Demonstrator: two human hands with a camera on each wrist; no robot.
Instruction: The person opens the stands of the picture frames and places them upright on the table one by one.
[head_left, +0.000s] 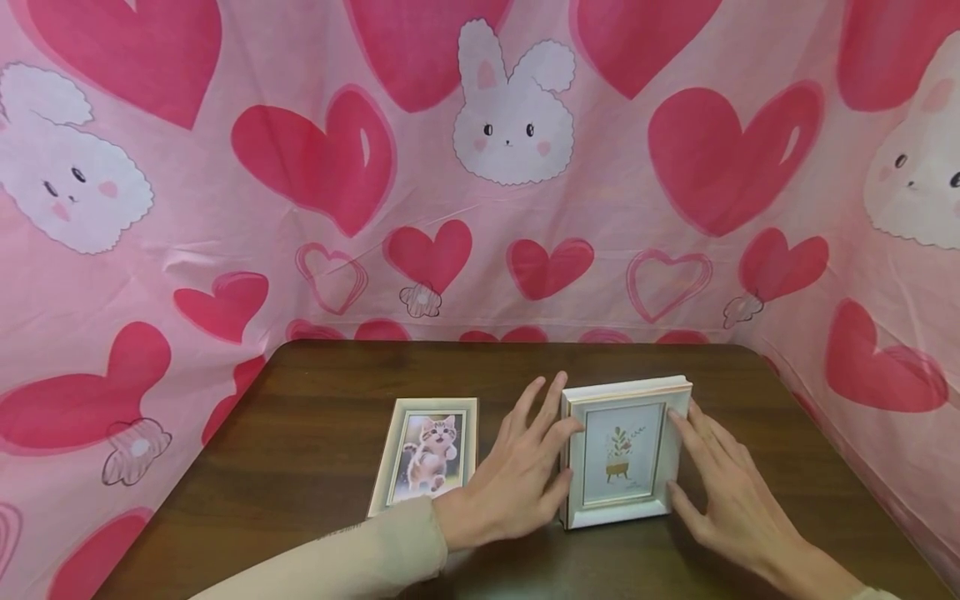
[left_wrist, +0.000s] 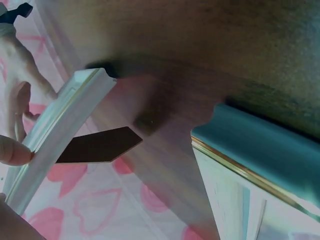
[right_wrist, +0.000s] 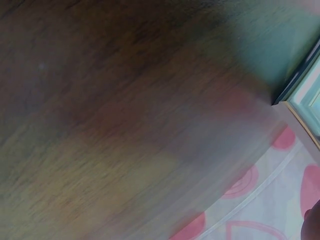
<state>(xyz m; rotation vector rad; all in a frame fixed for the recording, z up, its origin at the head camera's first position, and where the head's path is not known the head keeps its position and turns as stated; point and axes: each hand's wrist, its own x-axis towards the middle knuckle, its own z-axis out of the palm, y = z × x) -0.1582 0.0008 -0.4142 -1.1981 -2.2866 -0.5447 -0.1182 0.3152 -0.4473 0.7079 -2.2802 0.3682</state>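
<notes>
A white picture frame with a potted-plant print stands upright on the table, right of centre in the head view. My left hand holds its left edge, with thumb and index finger at the front border and other fingers reaching behind. On the opposite edge, my right hand grips the frame with the thumb low and fingers higher up. A dark brown support leg juts from the frame's back in the left wrist view. Only a corner of the frame shows in the right wrist view.
Left of my left hand, a second frame with a kitten picture stands on the dark wooden table. My left forearm covers its lower part. Pink cloth with hearts and rabbits hangs around the table's back and sides.
</notes>
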